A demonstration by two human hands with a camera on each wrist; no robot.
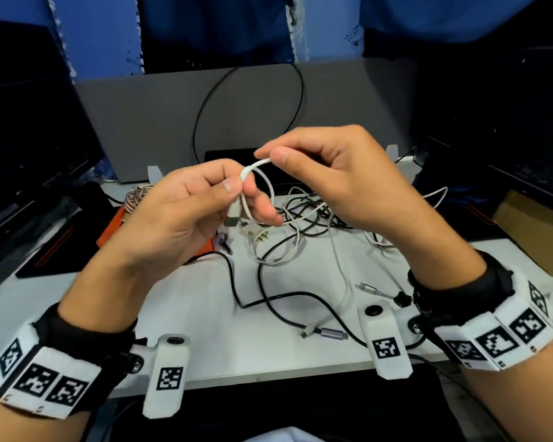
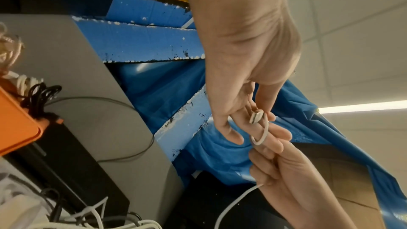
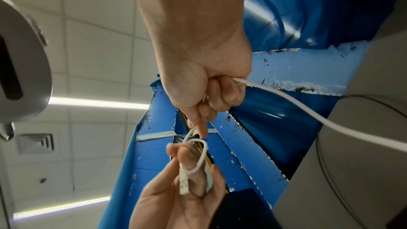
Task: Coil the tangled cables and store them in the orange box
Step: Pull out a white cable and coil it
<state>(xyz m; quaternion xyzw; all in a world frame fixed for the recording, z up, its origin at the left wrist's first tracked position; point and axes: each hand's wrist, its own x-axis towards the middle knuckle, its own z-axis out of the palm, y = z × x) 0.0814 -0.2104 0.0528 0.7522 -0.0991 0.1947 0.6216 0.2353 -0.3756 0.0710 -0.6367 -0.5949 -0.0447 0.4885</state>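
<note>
Coiling the white cable (image 1: 262, 173) looks easy enough — it's thin, light and floppy, so I'd say hold it near the plug end and feed loops in. Left hand (image 1: 173, 218) pinches the first small loop beside the plug between thumb and fingers, up above the desk (image 1: 205, 301). Right hand (image 1: 326, 173) is curled round the same cable, thumb and forefinger nipped tight — the slack trails down to the tangled cables (image 1: 304, 224). Orange box (image 1: 115, 228) sits behind the left hand.
</note>
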